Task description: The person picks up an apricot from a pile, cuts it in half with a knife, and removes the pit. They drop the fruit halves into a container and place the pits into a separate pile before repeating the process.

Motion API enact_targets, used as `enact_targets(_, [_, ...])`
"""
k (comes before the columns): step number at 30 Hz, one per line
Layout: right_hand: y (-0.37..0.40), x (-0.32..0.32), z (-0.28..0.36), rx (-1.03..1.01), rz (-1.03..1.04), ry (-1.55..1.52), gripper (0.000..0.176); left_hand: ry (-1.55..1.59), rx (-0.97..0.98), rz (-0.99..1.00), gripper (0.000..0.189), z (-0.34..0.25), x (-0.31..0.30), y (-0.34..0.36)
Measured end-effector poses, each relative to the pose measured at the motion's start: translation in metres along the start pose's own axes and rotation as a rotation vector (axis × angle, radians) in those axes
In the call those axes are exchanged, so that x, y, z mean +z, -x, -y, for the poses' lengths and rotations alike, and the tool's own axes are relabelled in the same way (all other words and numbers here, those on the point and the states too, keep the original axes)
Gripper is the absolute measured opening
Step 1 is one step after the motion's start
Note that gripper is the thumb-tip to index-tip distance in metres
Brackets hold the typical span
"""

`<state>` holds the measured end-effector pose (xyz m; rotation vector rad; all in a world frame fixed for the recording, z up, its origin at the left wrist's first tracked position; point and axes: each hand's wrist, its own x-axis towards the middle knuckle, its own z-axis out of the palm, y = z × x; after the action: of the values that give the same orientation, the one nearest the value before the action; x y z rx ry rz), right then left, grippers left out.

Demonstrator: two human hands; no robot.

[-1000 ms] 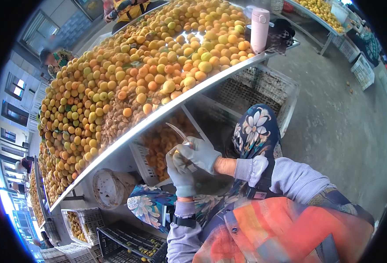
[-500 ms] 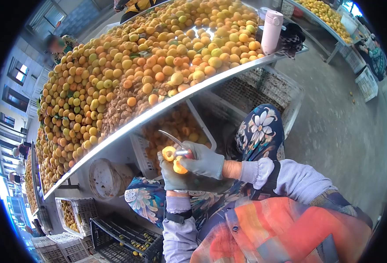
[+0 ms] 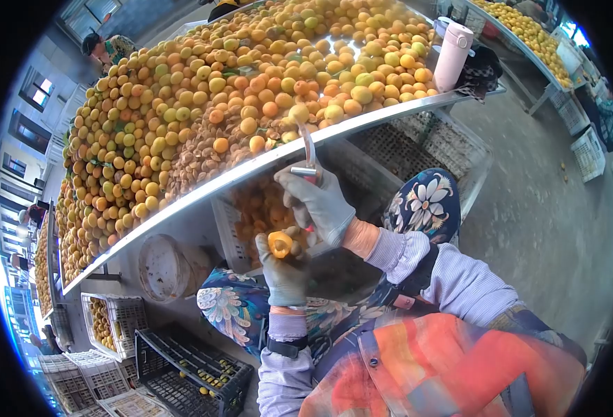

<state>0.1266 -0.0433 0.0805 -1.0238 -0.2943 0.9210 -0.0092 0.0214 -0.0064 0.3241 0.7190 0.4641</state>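
Note:
My left hand [image 3: 283, 276], in a grey glove, pinches a cut apricot half [image 3: 279, 244], cut face up, with a darker spot at its middle that may be the pit. Above and to the right of it, my gloved right hand [image 3: 322, 200] is closed around a curved knife [image 3: 309, 146]. The blade points up toward the table edge, and bits of its red handle show between the fingers. Below my hands, a white crate [image 3: 227, 228] under the table holds apricot pieces. Whole apricots [image 3: 129, 153] cover the metal table [image 3: 174, 221], with a heap of brown pits [image 3: 199, 154] near its edge.
A pink bottle [image 3: 453, 59] stands at the table's right corner beside a dark cloth [image 3: 482, 71]. A whitish bucket [image 3: 162, 267] lies tipped at the left. Near it are a black crate [image 3: 181, 397] and a white crate [image 3: 122, 314] with apricots. Another person [image 3: 108, 50] is across the table.
My right hand has lifted the knife up and away from the left hand, and the blade now points upward. One of the two apricot pieces is no longer visible in my hands.

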Motion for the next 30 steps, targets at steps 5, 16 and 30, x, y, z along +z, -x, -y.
enact_targets(5, [0.004, 0.009, 0.012, -0.022, 0.013, -0.203, 0.013, -0.182, 0.113, -0.107, 0.049, 0.022, 0.024, 0.018])
enact_targets(16, [0.013, 0.006, 0.001, -0.342, -0.006, 0.015, 0.011, -0.322, 0.251, -0.25, 0.049, 0.048, 0.052, 0.035])
enact_targets(30, [0.005, -0.032, -0.012, 0.119, -0.241, -0.407, 0.011, -0.421, 0.128, -0.214, 0.047, 0.06, 0.036, 0.021])
